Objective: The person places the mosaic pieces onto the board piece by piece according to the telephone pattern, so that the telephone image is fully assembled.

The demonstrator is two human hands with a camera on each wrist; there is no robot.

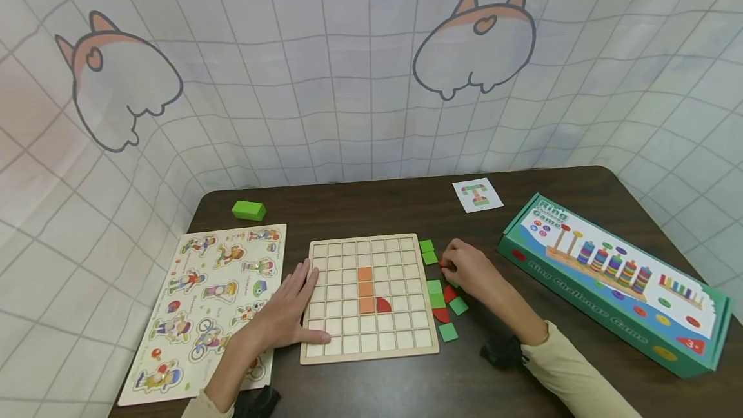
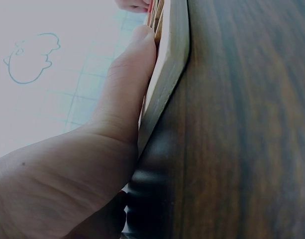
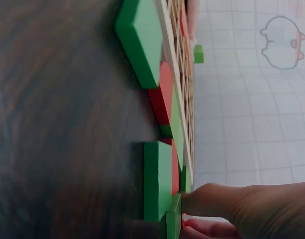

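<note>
A green game box [image 1: 614, 286] reads "Ring Challenge Game" along its side, with "Ring" and "Game" legible on its lid too. A red corner mark [image 1: 692, 346] shows "3+". The picture puzzle board's [image 1: 194, 312] captions are too small to read.

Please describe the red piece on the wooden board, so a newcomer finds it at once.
On the dark table, find the pale wooden grid board, the left hand at its left edge. Inside it stands a column of three orange squares, and the red piece sits just right of the lowest one. Unlike those squares, it has one curved edge.
</note>
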